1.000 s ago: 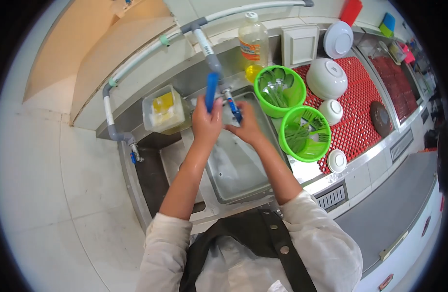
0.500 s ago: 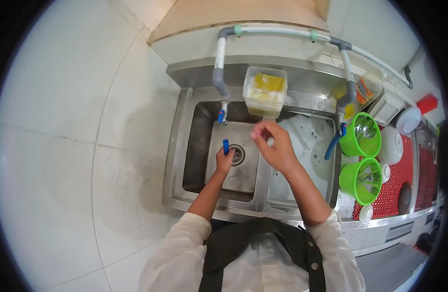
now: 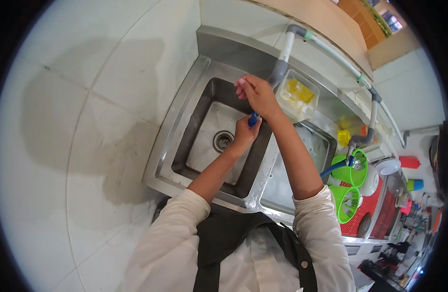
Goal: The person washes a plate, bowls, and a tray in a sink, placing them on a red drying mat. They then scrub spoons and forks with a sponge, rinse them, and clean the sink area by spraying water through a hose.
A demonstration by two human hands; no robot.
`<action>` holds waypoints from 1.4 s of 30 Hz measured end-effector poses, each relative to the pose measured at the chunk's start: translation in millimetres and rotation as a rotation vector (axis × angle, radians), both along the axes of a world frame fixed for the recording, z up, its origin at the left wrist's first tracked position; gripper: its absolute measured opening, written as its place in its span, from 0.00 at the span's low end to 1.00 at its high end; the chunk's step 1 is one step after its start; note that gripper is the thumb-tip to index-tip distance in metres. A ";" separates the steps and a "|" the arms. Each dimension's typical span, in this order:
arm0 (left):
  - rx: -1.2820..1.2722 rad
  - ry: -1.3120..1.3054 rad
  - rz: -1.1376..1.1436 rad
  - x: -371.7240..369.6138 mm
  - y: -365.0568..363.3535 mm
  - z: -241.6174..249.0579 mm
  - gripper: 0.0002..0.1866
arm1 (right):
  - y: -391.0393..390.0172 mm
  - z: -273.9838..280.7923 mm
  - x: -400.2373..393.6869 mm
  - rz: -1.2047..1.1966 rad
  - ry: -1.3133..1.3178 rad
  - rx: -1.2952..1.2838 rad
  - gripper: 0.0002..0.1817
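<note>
My left hand (image 3: 246, 134) is closed around a slim object with a blue end (image 3: 253, 119); the rest of it is hidden in my fingers, so its kind does not show. This hand is over the right side of the left sink basin (image 3: 204, 129). Just above it, my right hand (image 3: 259, 97) is bent at the wrist with its fingers curled together. It sits at the lower end of the grey and white water pipe (image 3: 278, 70) and covers the tap there. Whether it grips anything is hidden.
A clear plastic tub (image 3: 309, 104) with yellow sponges stands behind the sinks. The right basin (image 3: 277, 187) holds soapy water. Green baskets (image 3: 338, 194) with cutlery, white bowls (image 3: 370, 182) and a blue hose (image 3: 333, 168) are at the right.
My view has turned and shifted. My left hand has risen from near the drain with the blue-ended object, and my right hand has moved left to the tap.
</note>
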State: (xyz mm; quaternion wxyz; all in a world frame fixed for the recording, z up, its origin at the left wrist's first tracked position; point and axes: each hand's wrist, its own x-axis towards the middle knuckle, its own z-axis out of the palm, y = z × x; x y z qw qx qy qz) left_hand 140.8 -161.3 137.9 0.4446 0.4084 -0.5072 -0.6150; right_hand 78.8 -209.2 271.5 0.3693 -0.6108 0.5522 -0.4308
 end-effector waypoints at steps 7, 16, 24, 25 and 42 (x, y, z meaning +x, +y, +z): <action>-0.166 -0.036 0.049 -2.9 -5.8 -23.1 0.08 | -9.3 -9.2 -0.2 -0.064 0.131 0.089 0.11; -0.258 0.013 0.053 -3.9 -12.0 -35.6 0.07 | -15.1 -15.9 -1.5 -0.035 0.092 0.182 0.11; -0.257 0.121 0.054 -10.9 -17.0 -44.4 0.07 | -15.4 -17.1 -1.9 -0.041 0.069 0.218 0.11; -0.287 0.121 0.053 -10.4 -18.2 -46.0 0.07 | -15.8 -17.6 -2.0 -0.042 0.070 0.222 0.11; -0.202 0.070 0.057 -8.1 -18.7 -22.3 0.07 | -12.2 -16.7 7.2 -0.125 0.175 0.137 0.10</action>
